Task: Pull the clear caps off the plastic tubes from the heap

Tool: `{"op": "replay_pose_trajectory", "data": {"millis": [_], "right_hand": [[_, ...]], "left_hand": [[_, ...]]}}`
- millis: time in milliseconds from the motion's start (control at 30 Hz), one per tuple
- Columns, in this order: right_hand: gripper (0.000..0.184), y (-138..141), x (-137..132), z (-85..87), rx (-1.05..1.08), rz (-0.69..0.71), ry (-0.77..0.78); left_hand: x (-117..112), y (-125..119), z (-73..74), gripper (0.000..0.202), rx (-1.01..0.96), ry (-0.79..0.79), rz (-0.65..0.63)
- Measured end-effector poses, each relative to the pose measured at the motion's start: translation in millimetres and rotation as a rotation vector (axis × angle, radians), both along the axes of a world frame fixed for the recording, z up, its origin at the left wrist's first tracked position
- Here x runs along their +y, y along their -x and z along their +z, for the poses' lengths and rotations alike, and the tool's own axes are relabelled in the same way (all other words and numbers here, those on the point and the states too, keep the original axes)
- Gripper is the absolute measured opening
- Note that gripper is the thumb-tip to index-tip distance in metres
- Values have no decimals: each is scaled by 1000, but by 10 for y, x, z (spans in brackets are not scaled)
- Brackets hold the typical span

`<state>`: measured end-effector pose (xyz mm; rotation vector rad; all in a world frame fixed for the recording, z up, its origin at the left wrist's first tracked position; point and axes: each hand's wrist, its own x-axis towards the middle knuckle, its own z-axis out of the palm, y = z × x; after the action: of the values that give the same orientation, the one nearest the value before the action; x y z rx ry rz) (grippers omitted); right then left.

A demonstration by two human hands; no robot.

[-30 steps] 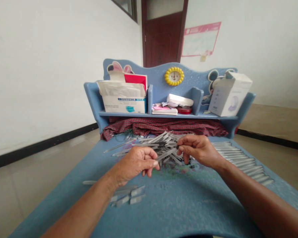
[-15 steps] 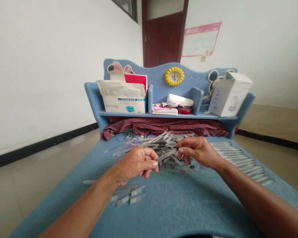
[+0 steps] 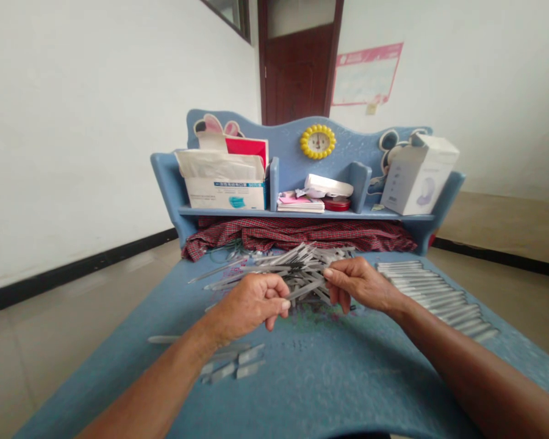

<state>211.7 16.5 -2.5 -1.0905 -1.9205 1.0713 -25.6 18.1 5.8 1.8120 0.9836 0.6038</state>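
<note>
Between my two hands is a slim, grey, pen-like stick [image 3: 305, 290], slanting up to the right; its exact kind is unclear. My left hand [image 3: 258, 303] pinches the near end between thumb and fingers. At the other end, the thumb and fingertips of my right hand [image 3: 360, 284] are closed on it. Just behind the hands lies a loose pile of similar grey sticks [image 3: 302, 256], some with dark parts. Several sticks lie side by side in a row [image 3: 439, 299] to the right. Short grey pieces [image 3: 250, 369] rest near my left forearm.
The blue table [image 3: 329, 378] carries a raised shelf [image 3: 229, 212] at its back. A mask box [image 3: 226, 192], a white carton [image 3: 418, 177] and a red tin [image 3: 337, 204] stand on it. Checkered cloth [image 3: 297, 235] is bunched below, and a yellow-rimmed clock [image 3: 318, 142] is above.
My right hand has come slightly left and its thumb and fingers have closed on the far end of the stick. The left hand keeps its pinch. The whole view has shifted slightly.
</note>
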Motion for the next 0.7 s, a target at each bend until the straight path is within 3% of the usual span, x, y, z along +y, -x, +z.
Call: {"op": "replay_pose_trajectory", "data": {"millis": [233, 400, 567, 700], "right_hand": [[36, 15, 2, 18, 96, 11, 9], [50, 27, 10, -18, -39, -57, -19], [41, 8, 22, -14, 32, -4, 7], [50, 17, 22, -27, -22, -22, 35]], "left_hand": [[-12, -15, 8, 9, 22, -8, 6], [-26, -33, 26, 9, 25, -4, 16], [-10, -23, -4, 10, 34, -1, 17], [-15, -32, -5, 11, 27, 11, 26]]}}
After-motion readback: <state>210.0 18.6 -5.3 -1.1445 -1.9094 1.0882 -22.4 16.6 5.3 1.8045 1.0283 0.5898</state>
